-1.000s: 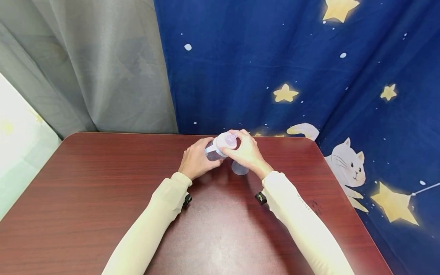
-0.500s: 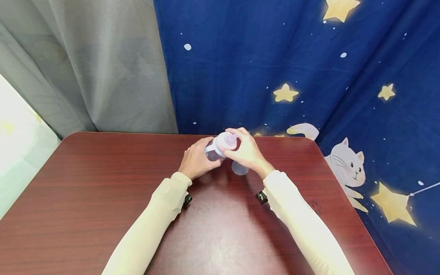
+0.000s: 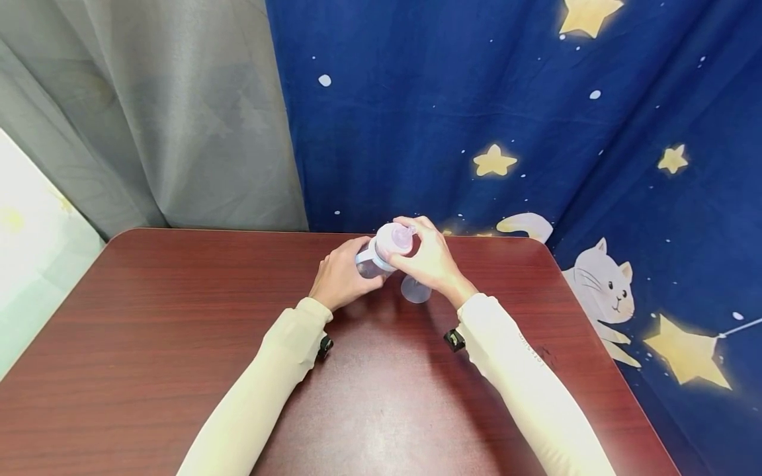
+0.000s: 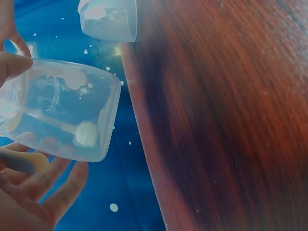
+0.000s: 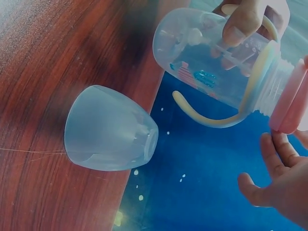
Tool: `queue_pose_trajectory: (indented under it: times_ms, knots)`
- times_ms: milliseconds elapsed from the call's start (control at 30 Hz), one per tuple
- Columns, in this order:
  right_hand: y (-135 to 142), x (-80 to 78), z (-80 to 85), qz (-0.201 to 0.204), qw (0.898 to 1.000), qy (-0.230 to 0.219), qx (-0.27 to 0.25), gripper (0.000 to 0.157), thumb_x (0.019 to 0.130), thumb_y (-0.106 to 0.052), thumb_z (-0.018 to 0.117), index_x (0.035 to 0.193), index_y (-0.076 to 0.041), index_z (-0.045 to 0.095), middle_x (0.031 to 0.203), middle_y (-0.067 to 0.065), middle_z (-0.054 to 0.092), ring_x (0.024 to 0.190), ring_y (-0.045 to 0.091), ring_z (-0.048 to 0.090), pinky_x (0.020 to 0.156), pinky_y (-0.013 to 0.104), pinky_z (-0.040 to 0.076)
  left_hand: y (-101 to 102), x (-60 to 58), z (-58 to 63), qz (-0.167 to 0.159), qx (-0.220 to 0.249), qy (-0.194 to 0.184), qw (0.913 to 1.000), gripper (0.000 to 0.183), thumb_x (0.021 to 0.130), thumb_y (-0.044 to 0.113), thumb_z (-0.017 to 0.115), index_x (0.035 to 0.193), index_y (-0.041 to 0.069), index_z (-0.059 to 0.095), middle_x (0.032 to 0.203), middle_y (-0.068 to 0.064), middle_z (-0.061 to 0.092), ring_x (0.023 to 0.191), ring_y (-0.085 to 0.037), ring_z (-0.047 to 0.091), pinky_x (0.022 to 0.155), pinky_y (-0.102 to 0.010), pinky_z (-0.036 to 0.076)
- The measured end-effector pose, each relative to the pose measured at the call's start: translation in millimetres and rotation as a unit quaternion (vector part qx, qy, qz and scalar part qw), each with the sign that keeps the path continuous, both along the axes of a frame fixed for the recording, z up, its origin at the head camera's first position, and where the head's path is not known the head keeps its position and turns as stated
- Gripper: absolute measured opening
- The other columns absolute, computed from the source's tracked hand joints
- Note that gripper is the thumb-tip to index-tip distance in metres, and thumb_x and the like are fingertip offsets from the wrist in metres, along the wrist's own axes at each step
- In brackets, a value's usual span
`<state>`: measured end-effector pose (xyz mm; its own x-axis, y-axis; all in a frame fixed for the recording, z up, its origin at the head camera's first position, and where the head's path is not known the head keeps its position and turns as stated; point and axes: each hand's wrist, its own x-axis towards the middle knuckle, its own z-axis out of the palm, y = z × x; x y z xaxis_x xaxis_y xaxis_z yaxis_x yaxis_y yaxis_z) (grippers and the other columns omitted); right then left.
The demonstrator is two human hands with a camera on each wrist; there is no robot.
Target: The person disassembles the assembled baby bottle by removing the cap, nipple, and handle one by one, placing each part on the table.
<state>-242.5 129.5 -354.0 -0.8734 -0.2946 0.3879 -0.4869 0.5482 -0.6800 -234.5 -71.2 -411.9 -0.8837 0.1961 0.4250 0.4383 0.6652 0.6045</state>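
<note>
In the head view my left hand (image 3: 340, 281) grips the clear body of a baby bottle (image 3: 368, 268), tilted above the table. A straw with a white weighted end (image 4: 86, 134) shows inside in the left wrist view. My right hand (image 3: 436, 261) holds the pink collar (image 3: 387, 239) with its pale teat (image 3: 402, 236) between thumb and fingers. In the right wrist view bare screw threads (image 5: 276, 89) show between the collar and the bottle. A ring with cream handles (image 5: 211, 120) sits round the neck. The translucent dome cap (image 5: 110, 130) stands on the table beside the bottle.
The dark red-brown wooden table (image 3: 178, 330) ends just beyond my hands. Behind it hang a grey curtain (image 3: 196, 119) and a blue curtain (image 3: 417, 119) with stars. Black wrist cameras (image 3: 454, 340) sit under the sleeves.
My right hand and the pink collar have shifted slightly up and to the right. My left hand and the dome cap have stayed in place.
</note>
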Motion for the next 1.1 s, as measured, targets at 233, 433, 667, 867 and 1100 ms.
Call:
queue_pose_trajectory:
  times_ms: [233,433,667,867,1100]
  knots:
    - [0,1.0,3.4,-0.01,1.0,0.013,-0.001,0.062,0.074,-0.024,0.082,0.131,-0.008,0.063,0.119,0.007,0.06,0.107,0.023,0.055,0.091,0.042,0.046,1,-0.3,-1.6,-0.002,-0.007,-0.001,1.0,0.072,0.068,0.036,0.083,0.132,0.012,0.06,0.122,-0.005,0.066,0.098,-0.021,0.063,0.079,-0.044,0.053]
    - [0,2.8,9.9,-0.022,0.999,0.025,-0.016,0.063,0.075,-0.028,0.084,0.131,-0.009,0.063,0.12,0.006,0.061,0.111,0.022,0.055,0.095,0.042,0.045,1,-1.2,-1.4,-0.002,-0.006,-0.005,1.0,0.072,0.068,0.037,0.083,0.132,0.011,0.06,0.121,-0.005,0.066,0.098,-0.021,0.063,0.08,-0.044,0.053]
    - [1,3.4,18.3,-0.025,0.998,0.049,-0.034,0.063,0.075,-0.029,0.084,0.132,-0.013,0.063,0.12,0.004,0.061,0.111,0.02,0.054,0.095,0.044,0.045,1,-1.2,-0.7,-0.001,-0.003,-0.003,1.0,0.072,0.069,0.037,0.083,0.132,0.01,0.059,0.121,-0.006,0.066,0.099,-0.022,0.063,0.082,-0.044,0.053]
    - [-1,6.1,24.0,-0.03,0.996,0.068,-0.057,0.062,0.075,-0.027,0.084,0.132,-0.015,0.063,0.12,0.003,0.059,0.111,0.019,0.054,0.095,0.044,0.045,1,-1.3,-2.4,0.001,0.0,-0.012,0.9999,0.072,0.069,0.037,0.083,0.132,0.011,0.059,0.122,-0.006,0.065,0.101,-0.022,0.062,0.083,-0.043,0.052]
    - [-2,7.9,29.1,-0.038,0.992,0.091,-0.073,0.063,0.074,-0.025,0.084,0.132,-0.014,0.063,0.119,0.004,0.059,0.11,0.018,0.054,0.095,0.042,0.045,-1,-3.5,-4.5,0.0,0.003,-0.013,0.9999,0.073,0.068,0.037,0.084,0.132,0.011,0.059,0.122,-0.006,0.065,0.101,-0.022,0.062,0.084,-0.044,0.052]
